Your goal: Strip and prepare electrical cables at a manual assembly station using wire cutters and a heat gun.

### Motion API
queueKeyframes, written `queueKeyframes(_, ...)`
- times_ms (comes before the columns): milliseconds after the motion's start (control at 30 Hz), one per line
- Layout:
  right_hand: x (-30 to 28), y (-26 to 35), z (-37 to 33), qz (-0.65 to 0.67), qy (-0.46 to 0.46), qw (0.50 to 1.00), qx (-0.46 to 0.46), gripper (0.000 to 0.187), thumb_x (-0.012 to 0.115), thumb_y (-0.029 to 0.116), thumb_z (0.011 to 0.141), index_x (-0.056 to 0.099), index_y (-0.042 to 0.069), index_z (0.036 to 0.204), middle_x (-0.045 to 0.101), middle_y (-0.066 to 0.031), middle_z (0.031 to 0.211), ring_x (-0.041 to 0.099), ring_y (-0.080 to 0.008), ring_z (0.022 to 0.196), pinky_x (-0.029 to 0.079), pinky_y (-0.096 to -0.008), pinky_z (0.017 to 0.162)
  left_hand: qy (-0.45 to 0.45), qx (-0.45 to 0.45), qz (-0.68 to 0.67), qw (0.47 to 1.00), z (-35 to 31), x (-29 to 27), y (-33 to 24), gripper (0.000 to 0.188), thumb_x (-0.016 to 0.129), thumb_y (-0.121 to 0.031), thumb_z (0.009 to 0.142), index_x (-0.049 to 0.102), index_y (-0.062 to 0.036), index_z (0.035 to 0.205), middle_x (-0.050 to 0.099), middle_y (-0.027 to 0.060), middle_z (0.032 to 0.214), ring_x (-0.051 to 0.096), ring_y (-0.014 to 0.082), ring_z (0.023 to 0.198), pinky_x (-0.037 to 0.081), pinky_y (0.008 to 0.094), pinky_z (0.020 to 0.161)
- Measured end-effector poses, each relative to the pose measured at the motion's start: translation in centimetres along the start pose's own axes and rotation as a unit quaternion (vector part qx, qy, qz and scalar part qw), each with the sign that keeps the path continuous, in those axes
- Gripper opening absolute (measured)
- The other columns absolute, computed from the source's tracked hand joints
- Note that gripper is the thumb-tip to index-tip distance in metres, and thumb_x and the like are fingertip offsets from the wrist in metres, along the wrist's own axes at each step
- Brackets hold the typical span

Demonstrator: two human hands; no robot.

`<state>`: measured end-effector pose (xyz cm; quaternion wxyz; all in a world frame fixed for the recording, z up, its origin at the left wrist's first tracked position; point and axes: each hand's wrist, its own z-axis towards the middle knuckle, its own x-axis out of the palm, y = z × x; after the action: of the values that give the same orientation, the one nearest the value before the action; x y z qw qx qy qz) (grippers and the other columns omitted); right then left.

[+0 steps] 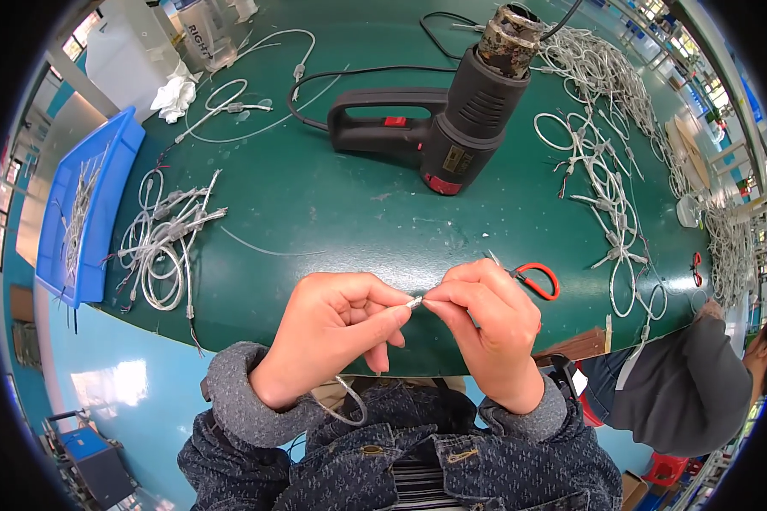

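Note:
Near the front edge of the green table, my left hand (337, 328) pinches the end of a clear-sheathed grey cable (350, 403) between thumb and forefinger. The cable's lower part loops down below that wrist. My right hand (488, 317) is closed at the same cable tip, its thumb and forefinger pressed together there. What exactly those fingertips grip is too small to make out. Scissors with red-orange handles (540, 281) lie beside my right hand, partly hidden by it.
A black heat gun (464, 119) stands nozzle up at the table's (315, 204) far middle. Bundled cables (166, 234) lie left, beside a blue tray (126, 162). More cables (605, 204) cover the right side. Another person's sleeve (690, 387) is at the right edge.

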<state>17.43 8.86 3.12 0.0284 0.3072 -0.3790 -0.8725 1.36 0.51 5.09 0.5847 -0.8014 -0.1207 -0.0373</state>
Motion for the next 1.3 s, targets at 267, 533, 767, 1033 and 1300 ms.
queueKeyframes(267,-0.4,0.0,-0.3,0.109,0.018,0.993,0.046,0.013,0.068,-0.009,0.069,0.062,-0.001,0.077,0.059,-0.0073,0.077,0.056,-0.0128,0.062,0.039,-0.0239,0.049,0.018,-0.055,-0.112,0.992,0.0,-0.4,0.3,0.009,0.056,-0.001,0.086,0.063,0.0054,0.090,0.063,0.0092,0.066,0.059,0.0123,0.048,0.044,0.0201,0.041)
queueKeyframes(533,-1.0,0.0,0.1,0.076,0.015,0.995,0.056,0.016,0.070,-0.008,0.067,0.066,0.000,0.081,0.060,-0.0072,0.075,0.056,-0.0125,0.062,0.040,-0.0240,0.048,-0.081,0.110,0.100,0.985,-0.5,1.0,1.6,0.007,0.060,0.001,0.084,0.063,0.0051,0.089,0.062,0.0086,0.070,0.061,0.0110,0.053,0.048,0.0203,0.045)
queueKeyframes(767,-0.3,0.5,0.2,-0.012,0.026,1.000,-0.002,0.017,0.072,-0.005,0.066,0.067,0.001,0.081,0.060,-0.0062,0.074,0.057,-0.0153,0.062,0.042,-0.0250,0.052,-0.107,0.228,0.246,0.936,-0.8,1.2,2.2,0.008,0.062,0.004,0.082,0.065,0.0035,0.090,0.061,0.0074,0.070,0.063,0.0103,0.056,0.049,0.0196,0.047)
queueKeyframes(1033,-2.2,-0.2,1.3,0.123,0.195,0.965,0.124,0.006,0.066,-0.005,0.073,0.062,-0.001,0.077,0.059,-0.0048,0.074,0.056,-0.0101,0.062,0.043,-0.0248,0.052,-0.031,0.287,0.416,0.863,-1.0,0.3,1.9,0.012,0.064,0.004,0.080,0.065,0.0026,0.091,0.061,0.0068,0.070,0.063,0.0106,0.056,0.049,0.0196,0.048)
queueKeyframes(1300,-3.9,0.3,2.2,0.273,0.103,0.914,0.280,0.004,0.061,-0.007,0.078,0.062,-0.006,0.075,0.060,-0.0082,0.078,0.059,-0.0117,0.062,0.046,-0.0221,0.048,-0.029,0.129,0.134,0.982,-1.7,1.1,1.5,0.007,0.061,0.002,0.083,0.063,0.0042,0.090,0.062,0.0067,0.069,0.062,0.0105,0.054,0.048,0.0194,0.045)
